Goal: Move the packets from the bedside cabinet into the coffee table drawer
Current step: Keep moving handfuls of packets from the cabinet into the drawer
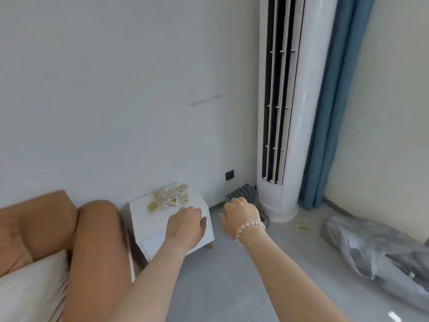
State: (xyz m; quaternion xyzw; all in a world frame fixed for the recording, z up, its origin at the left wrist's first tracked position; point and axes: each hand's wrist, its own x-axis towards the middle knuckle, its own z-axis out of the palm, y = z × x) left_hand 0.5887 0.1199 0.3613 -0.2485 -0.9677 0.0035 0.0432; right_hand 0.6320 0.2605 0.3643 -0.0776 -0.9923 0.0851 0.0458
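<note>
Just beyond the fingers of the left hand [185, 225], packets [170, 196] lie heaped on the cabinet [145, 219]. It and the right hand [241, 214] reach forward, fingers loosely curled and empty, likely to scoop the pile together.

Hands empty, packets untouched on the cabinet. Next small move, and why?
Probably reach the left hand forward to the packets and gather some. It hovers nearest, over the front edge of the bedside cabinet, holding nothing; the packets lie piled at the back by the wall. The right hand is off to the side, over the floor.
</note>
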